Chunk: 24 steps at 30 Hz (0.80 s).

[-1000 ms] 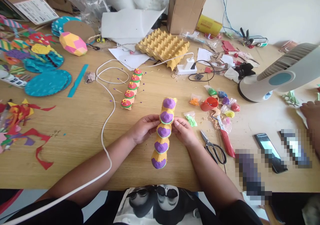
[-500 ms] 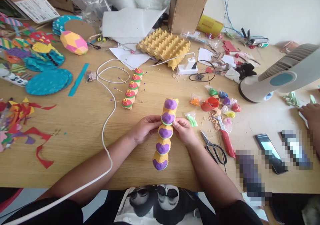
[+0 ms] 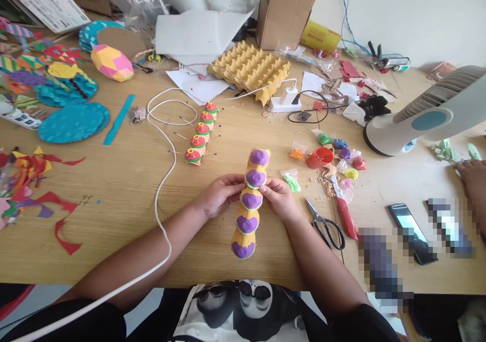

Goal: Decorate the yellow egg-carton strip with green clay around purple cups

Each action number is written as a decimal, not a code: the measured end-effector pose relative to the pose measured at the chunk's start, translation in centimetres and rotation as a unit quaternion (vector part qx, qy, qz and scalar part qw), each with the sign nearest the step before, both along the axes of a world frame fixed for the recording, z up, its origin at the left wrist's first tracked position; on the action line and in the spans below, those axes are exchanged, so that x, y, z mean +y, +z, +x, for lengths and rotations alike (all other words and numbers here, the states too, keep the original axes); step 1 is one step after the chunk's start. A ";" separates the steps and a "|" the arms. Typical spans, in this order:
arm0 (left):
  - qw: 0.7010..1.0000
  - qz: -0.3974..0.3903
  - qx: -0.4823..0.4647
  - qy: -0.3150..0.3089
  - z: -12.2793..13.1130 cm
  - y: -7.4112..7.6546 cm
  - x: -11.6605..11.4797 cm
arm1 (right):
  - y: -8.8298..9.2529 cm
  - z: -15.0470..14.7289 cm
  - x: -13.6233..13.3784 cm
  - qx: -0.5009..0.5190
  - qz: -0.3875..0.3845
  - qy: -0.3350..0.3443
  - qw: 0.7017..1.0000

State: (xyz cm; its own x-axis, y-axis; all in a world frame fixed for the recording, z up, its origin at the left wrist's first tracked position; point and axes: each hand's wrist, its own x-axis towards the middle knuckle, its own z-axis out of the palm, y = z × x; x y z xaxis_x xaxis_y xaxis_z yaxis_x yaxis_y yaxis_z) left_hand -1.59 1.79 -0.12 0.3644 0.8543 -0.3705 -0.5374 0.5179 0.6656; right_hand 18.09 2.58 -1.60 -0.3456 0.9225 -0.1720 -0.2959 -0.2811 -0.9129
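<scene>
Between my two hands is a strip cut from a yellow egg carton (image 3: 249,202), its bumps capped with purple clay edged in light green. My left hand (image 3: 224,195) pinches its left side near the second bump from the far end. Opposite, my right hand (image 3: 280,196) grips the right side at about the same height. The strip points away from me, slightly tilted to the right at its far end. Beyond it on the table lies a second egg-carton strip (image 3: 202,133) with red and green clay caps, yellow rings and purple-tipped sticks poking out of its sides.
Right of my hands are black-handled scissors (image 3: 325,225), a red-handled knife (image 3: 345,210), a red cup (image 3: 319,157), clay bags and a phone (image 3: 412,233). A white cable (image 3: 163,190) crosses my left forearm. Farther back sit a yellow egg tray (image 3: 248,69) and a fan (image 3: 425,109). Another person's hand (image 3: 471,175) rests far right.
Almost nothing differs. Both hands keep the same hold on the purple-capped strip, and the view has shifted only very slightly.
</scene>
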 end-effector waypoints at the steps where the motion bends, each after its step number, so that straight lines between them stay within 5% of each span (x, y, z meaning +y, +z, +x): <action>1: 1.000 -0.002 -0.002 -0.002 0.0 0.0 0.0 | 0.1 0.0 0.0 -0.015 0.011 -0.005 1.000; 19: 1.000 -0.011 0.005 0.007 0.0 -0.2 0.0 | 0.9 0.2 0.1 -0.128 0.082 -0.024 0.988; 24: 1.000 -0.010 0.011 0.009 -0.1 -0.2 0.1 | 0.9 0.5 0.3 -0.083 0.064 0.022 0.994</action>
State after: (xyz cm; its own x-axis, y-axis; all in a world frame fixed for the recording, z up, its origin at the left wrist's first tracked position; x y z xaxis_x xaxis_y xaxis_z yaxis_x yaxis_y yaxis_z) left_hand -1.72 1.88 -0.34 0.3397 0.8531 -0.3960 -0.5319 0.5214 0.6672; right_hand 18.54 2.84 -0.69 -0.3619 0.9255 -0.1118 -0.1276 -0.1680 -0.9775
